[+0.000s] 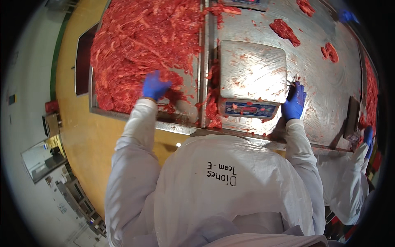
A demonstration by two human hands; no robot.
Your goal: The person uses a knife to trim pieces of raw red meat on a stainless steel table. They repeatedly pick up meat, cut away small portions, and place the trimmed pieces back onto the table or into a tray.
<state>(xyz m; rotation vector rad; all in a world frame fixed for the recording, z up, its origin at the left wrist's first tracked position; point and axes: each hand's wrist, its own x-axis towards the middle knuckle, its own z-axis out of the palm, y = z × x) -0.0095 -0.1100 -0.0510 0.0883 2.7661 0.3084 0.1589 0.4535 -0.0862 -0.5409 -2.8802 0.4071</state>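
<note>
My left hand (155, 85), in a blue glove, is over the near part of a big heap of raw red meat strips (140, 45). Its fingers look apart, with no piece seen in them; the fingertips are partly blurred. My right hand (294, 103), gloved in blue too, rests at the table beside a bench scale (253, 68). A dark-handled tool (291, 91) with a thin metal part shows between thumb and fingers; most of it is hidden. The scale's steel plate is smeared and carries no meat portion, only small scraps.
A raised metal divider (202, 66) parts the meat heap from the steel table (325, 90). Loose meat pieces (284, 32) lie beyond the scale. Another scale (247, 4) stands at the far edge. On the right, a co-worker's gloved hand (368, 136) is near more meat (371, 86).
</note>
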